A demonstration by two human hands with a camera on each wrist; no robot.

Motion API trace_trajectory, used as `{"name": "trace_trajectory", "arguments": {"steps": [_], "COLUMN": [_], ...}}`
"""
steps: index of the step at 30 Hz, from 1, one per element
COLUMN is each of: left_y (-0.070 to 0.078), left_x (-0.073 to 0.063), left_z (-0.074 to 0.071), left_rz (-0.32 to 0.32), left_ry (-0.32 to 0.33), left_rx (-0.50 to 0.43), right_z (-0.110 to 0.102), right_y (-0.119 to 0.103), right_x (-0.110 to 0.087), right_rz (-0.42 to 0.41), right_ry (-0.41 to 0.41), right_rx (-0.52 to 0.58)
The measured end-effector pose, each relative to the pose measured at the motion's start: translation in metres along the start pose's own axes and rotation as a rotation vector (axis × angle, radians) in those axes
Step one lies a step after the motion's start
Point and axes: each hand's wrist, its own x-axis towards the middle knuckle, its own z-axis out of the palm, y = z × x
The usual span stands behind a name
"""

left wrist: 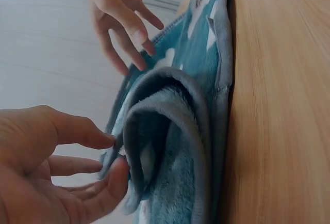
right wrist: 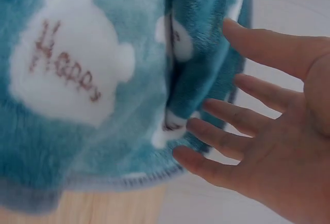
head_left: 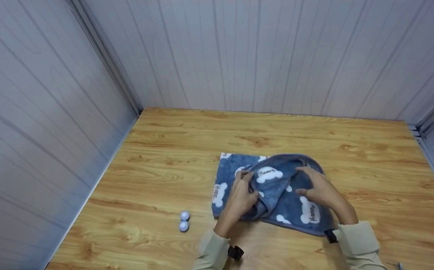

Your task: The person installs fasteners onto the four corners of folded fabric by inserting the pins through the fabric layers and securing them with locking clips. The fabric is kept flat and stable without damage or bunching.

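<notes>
A blue fleece blanket [head_left: 277, 191] with white bone shapes, "Happy" lettering and grey bound edges lies partly folded on the table. Its upper layer is turned over into a loose, rounded fold [left wrist: 170, 121]. At the left side of that fold, my left hand [head_left: 241, 195] pinches the grey edge between thumb and fingers, as the left wrist view shows. My right hand [head_left: 320, 189] hovers over the blanket's right part, its fingers [right wrist: 221, 141] spread and relaxed, with nothing gripped. Folds hide the blanket's inner layers.
Two small white round objects [head_left: 184, 221] sit side by side on the wooden table [head_left: 145, 180], left of the blanket. Pale panel walls [head_left: 239, 56] enclose the table at the back and sides. A small blue item [head_left: 400, 266] shows at the bottom right edge.
</notes>
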Motion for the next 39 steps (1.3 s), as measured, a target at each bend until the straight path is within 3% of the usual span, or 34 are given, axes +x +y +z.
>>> {"name": "trace_trajectory", "arguments": {"steps": [6,11,15,21,28,34,39], "left_y": [0.01,0.022,0.032,0.042,0.048,0.055,0.058], "left_x": [-0.009,-0.015,-0.02,-0.027,-0.031,-0.033,-0.033], "left_z": [-0.003,-0.005,-0.001,0.009,0.019,0.026,0.033], "left_rz": [0.025,0.099,0.2,0.334,0.364,0.396,0.467], "left_ry": [0.106,0.107,0.057,-0.104,-0.24,-0.282,-0.329], "left_rx": [0.082,0.053,0.036,0.069,0.074,0.106,0.111], "right_z": [-0.01,-0.014,-0.018,-0.02,-0.024,-0.031,-0.036], "right_y": [0.001,0.002,0.004,0.004,0.005,0.01,0.016], "right_x": [-0.019,-0.034,-0.048,-0.064,-0.081,-0.1,-0.112], "right_rz": [-0.009,-0.001,0.027,0.065,0.107,0.135,0.199], "right_ry": [0.075,0.136,0.153,0.167,0.202,0.255,0.207], "right_rx": [0.031,0.029,0.022,0.051,0.056,0.023,0.045]}}
